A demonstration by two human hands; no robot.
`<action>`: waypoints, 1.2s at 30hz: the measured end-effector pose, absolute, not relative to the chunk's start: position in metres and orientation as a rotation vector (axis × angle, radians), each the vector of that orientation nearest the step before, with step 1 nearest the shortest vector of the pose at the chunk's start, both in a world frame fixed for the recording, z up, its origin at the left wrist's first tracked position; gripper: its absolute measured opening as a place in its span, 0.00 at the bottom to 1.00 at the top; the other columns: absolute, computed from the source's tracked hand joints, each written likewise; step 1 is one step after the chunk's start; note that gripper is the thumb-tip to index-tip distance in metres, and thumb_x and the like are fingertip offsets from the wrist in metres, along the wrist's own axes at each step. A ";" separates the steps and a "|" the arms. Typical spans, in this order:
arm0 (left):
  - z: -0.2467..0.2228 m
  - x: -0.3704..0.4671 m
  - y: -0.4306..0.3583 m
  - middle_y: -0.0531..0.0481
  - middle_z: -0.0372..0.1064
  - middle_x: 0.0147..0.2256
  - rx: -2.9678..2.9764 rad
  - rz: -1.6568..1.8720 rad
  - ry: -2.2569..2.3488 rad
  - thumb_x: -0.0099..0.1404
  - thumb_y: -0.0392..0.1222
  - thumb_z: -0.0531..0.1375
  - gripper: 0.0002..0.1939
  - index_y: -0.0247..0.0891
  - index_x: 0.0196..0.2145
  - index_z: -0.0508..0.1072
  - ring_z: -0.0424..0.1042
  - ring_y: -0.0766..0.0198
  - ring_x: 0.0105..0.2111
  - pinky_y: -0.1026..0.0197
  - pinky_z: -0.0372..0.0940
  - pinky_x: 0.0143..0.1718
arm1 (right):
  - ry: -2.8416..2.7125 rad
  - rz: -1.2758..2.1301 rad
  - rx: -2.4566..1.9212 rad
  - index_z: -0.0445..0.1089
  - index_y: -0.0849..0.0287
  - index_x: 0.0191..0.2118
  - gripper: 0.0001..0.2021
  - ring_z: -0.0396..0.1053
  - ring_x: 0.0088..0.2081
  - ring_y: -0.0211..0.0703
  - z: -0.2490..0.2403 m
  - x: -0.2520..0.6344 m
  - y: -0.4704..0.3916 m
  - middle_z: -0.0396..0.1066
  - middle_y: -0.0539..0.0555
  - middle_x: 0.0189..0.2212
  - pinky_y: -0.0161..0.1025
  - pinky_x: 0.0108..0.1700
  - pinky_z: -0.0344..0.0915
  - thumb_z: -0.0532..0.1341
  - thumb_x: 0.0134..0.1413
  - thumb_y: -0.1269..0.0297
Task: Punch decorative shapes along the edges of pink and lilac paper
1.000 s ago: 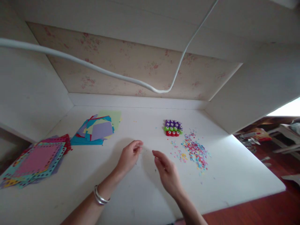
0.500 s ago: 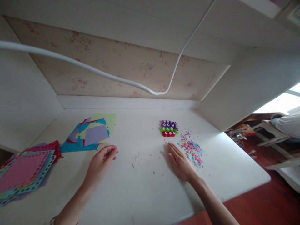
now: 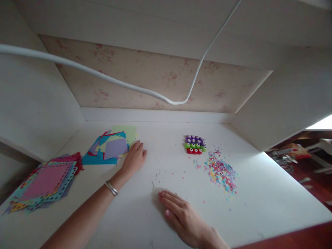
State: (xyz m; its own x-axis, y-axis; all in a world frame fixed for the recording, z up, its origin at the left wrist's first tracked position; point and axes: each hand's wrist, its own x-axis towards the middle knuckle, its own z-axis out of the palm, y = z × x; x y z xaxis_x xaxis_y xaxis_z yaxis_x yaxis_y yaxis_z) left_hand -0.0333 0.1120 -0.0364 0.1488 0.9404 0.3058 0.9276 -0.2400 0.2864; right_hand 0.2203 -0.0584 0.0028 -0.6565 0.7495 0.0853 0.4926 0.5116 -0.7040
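Note:
My left hand (image 3: 134,157) is held palm down over the white table, fingers extended, nothing visible in it. Its fingertips are beside the right edge of a loose pile of coloured paper pieces (image 3: 116,148). My right hand (image 3: 183,216) lies flat on the tabletop near the front, fingers stretched towards a few dark specks (image 3: 157,176). Beyond it, to the right, is a heap of tiny multicoloured paper bits (image 3: 220,171). Small purple, green and red objects (image 3: 194,144) with white, eye-like circles stand in tight rows at the back.
On the left lies a stack of coloured sheets (image 3: 49,180) with punched edges. A white cable (image 3: 124,83) hangs across the view before the flowered back panel (image 3: 160,74). White side walls (image 3: 282,103) flank the table.
My left hand has moved forward to the paper pile, its curled fingers now extended. The right hand has swept left and nearer, away from the heap; a few bits lie apart. The view has shifted.

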 end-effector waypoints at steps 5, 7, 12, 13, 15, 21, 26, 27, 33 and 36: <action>-0.038 -0.030 0.144 0.26 0.63 0.59 2.369 0.549 2.064 0.71 0.41 0.50 0.21 0.23 0.54 0.69 0.60 0.45 0.62 0.47 0.53 0.63 | -1.923 0.697 -1.547 0.67 0.56 0.62 0.23 0.64 0.62 0.52 -0.019 0.300 -0.028 0.66 0.59 0.61 0.56 0.64 0.61 0.46 0.71 0.53; -0.038 -0.029 0.152 0.25 0.64 0.57 2.357 0.522 2.112 0.70 0.41 0.51 0.20 0.23 0.52 0.70 0.59 0.44 0.62 0.44 0.52 0.63 | -1.827 0.592 -1.613 0.70 0.56 0.59 0.23 0.66 0.61 0.54 -0.020 0.320 -0.018 0.68 0.60 0.60 0.57 0.63 0.62 0.48 0.70 0.51; -0.040 -0.023 0.159 0.27 0.64 0.59 2.348 0.493 2.148 0.72 0.42 0.48 0.21 0.26 0.54 0.69 0.57 0.43 0.64 0.37 0.43 0.65 | -1.887 0.536 -1.443 0.72 0.54 0.55 0.18 0.68 0.59 0.49 -0.001 0.298 -0.013 0.70 0.57 0.58 0.49 0.62 0.65 0.51 0.70 0.56; -0.040 -0.020 0.159 0.27 0.64 0.59 2.355 0.489 2.136 0.72 0.42 0.47 0.22 0.25 0.55 0.68 0.57 0.44 0.64 0.36 0.42 0.65 | -1.901 0.557 -1.402 0.72 0.54 0.55 0.17 0.69 0.59 0.48 0.003 0.287 -0.013 0.71 0.57 0.58 0.48 0.61 0.66 0.51 0.70 0.57; -0.040 -0.014 0.159 0.28 0.63 0.60 2.375 0.485 2.096 0.73 0.42 0.46 0.23 0.25 0.56 0.67 0.57 0.44 0.64 0.37 0.42 0.65 | -1.922 0.610 -1.332 0.72 0.54 0.55 0.17 0.70 0.57 0.47 0.009 0.268 -0.012 0.71 0.57 0.57 0.47 0.60 0.68 0.50 0.70 0.59; -0.040 0.016 0.168 0.33 0.60 0.63 2.430 0.490 1.928 0.74 0.43 0.45 0.23 0.30 0.60 0.65 0.58 0.47 0.64 0.41 0.48 0.64 | -1.899 0.695 -1.244 0.72 0.54 0.55 0.17 0.74 0.52 0.46 0.014 0.248 -0.010 0.73 0.57 0.55 0.45 0.56 0.71 0.50 0.71 0.59; -0.040 0.042 0.173 0.31 0.58 0.64 2.416 0.535 1.862 0.74 0.44 0.45 0.24 0.29 0.60 0.65 0.55 0.46 0.66 0.40 0.47 0.64 | -1.795 0.746 -1.307 0.71 0.54 0.55 0.17 0.77 0.47 0.44 0.012 0.259 -0.017 0.75 0.57 0.52 0.42 0.51 0.73 0.50 0.71 0.58; -0.040 0.049 0.170 0.32 0.59 0.64 2.417 0.545 1.843 0.74 0.44 0.45 0.24 0.29 0.60 0.65 0.55 0.46 0.66 0.40 0.47 0.65 | -1.772 0.753 -1.322 0.72 0.54 0.54 0.17 0.77 0.46 0.44 0.010 0.262 -0.018 0.75 0.57 0.52 0.41 0.50 0.73 0.50 0.71 0.57; -0.037 0.102 0.112 0.30 0.59 0.63 2.496 0.583 1.608 0.75 0.43 0.43 0.25 0.25 0.59 0.66 0.55 0.49 0.66 0.44 0.48 0.66 | -1.716 0.731 -1.344 0.73 0.55 0.53 0.18 0.78 0.44 0.46 0.009 0.269 -0.018 0.77 0.59 0.49 0.43 0.49 0.74 0.51 0.71 0.56; -0.037 0.135 0.073 0.36 0.61 0.63 2.571 0.585 1.394 0.75 0.45 0.44 0.24 0.31 0.58 0.68 0.55 0.52 0.66 0.48 0.49 0.67 | -1.711 0.664 -1.317 0.74 0.55 0.51 0.17 0.77 0.46 0.48 0.010 0.269 -0.019 0.78 0.58 0.48 0.44 0.51 0.73 0.52 0.70 0.56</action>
